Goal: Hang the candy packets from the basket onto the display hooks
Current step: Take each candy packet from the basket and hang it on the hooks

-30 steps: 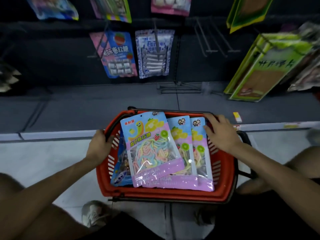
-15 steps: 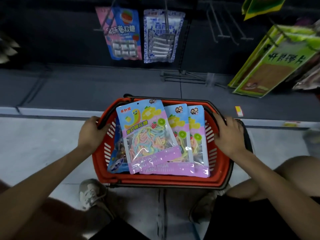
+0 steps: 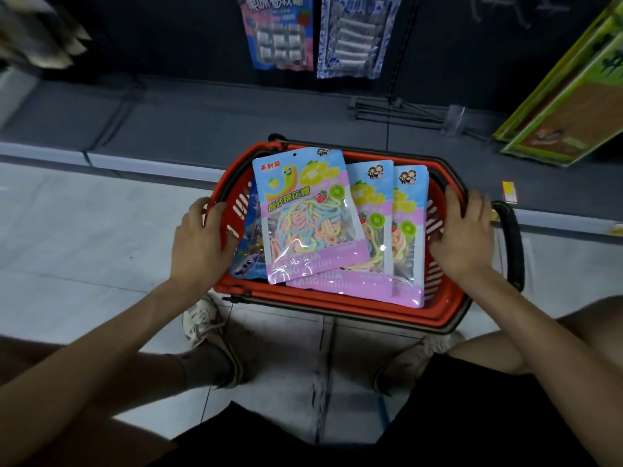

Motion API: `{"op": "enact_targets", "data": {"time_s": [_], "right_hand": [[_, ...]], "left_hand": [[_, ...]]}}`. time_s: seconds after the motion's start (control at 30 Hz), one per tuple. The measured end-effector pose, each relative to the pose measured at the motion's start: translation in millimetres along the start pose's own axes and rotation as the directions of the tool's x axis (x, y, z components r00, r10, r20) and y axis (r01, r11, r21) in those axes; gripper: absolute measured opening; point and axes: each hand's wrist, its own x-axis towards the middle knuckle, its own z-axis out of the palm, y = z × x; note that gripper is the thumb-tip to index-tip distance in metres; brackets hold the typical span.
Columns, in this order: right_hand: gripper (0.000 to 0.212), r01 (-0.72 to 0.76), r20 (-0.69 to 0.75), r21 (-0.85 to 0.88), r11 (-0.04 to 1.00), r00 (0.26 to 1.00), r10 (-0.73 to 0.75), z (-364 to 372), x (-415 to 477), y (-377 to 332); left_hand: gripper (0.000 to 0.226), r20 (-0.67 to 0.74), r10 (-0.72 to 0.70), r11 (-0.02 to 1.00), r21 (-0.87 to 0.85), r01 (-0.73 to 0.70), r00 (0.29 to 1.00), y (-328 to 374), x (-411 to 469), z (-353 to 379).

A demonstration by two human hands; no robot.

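Packets (image 3: 303, 217) of glossy plastic lie fanned in the red basket (image 3: 337, 308) at the frame's centre. There are three flat pastel pouches, each with a clear window showing ropy, many-coloured candy. A blue packet (image 3: 247, 251) is tucked under their left edge. The basket is a slotted plastic tub with a rounded rim, and its black handle (image 3: 512, 244) is folded out to the right. The left hand (image 3: 199, 244) grips the left rim, thumb on the rim's top and fingers curled round the outside. The right hand (image 3: 465, 237), a little blurred, holds the right rim with its fingers bent over the edge. At the upper middle two hung bags (image 3: 279, 32) dangle against a dark panel. Flat green cartons (image 3: 566, 106) lean at the upper right. Pale tiles (image 3: 84, 230) lie beneath, and a scuffed shoe (image 3: 205, 332) stands just below the basket.
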Motion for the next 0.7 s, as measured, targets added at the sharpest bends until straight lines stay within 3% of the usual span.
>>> {"op": "enact_targets", "data": {"time_s": [0.07, 0.23, 0.3, 0.43, 0.53, 0.7], "right_hand": [[0.092, -0.008, -0.009, -0.019, 1.000, 1.000, 0.008, 0.5, -4.8, -1.9], [0.097, -0.147, 0.018, 0.033, 0.989, 0.989, 0.146, -0.5, -14.9, -8.0], [0.102, -0.246, 0.079, 0.087, 0.965, 0.968, 0.239, -4.9, -13.4, -15.6], [0.105, -0.341, 0.130, 0.117, 0.933, 0.936, 0.327, -14.0, -5.3, -29.3], [0.095, -0.343, 0.103, 0.164, 0.925, 0.939, 0.329, -15.6, 1.0, -22.9], [0.085, -0.323, 0.081, 0.313, 0.893, 0.946, 0.314, -15.5, 6.6, -8.2]], "left_hand": [[0.057, 0.018, 0.004, 0.997, -0.071, -0.003, 1.000, -3.6, -11.5, -1.4], [0.062, 0.233, -0.257, 0.846, -0.415, 0.334, 0.938, -17.2, -30.3, -2.0], [0.053, 0.308, -0.324, 0.744, -0.500, 0.442, 0.894, -12.2, -26.1, 0.8], [0.028, 0.297, -0.541, 0.571, -0.558, 0.602, 0.787, -4.7, 7.4, 8.4], [0.017, 0.399, -0.521, 0.387, -0.677, 0.625, 0.755, -10.9, 20.0, 17.3], [0.027, 0.369, -0.487, 0.417, -0.698, 0.582, 0.791, -15.8, 16.1, 26.2]]}}
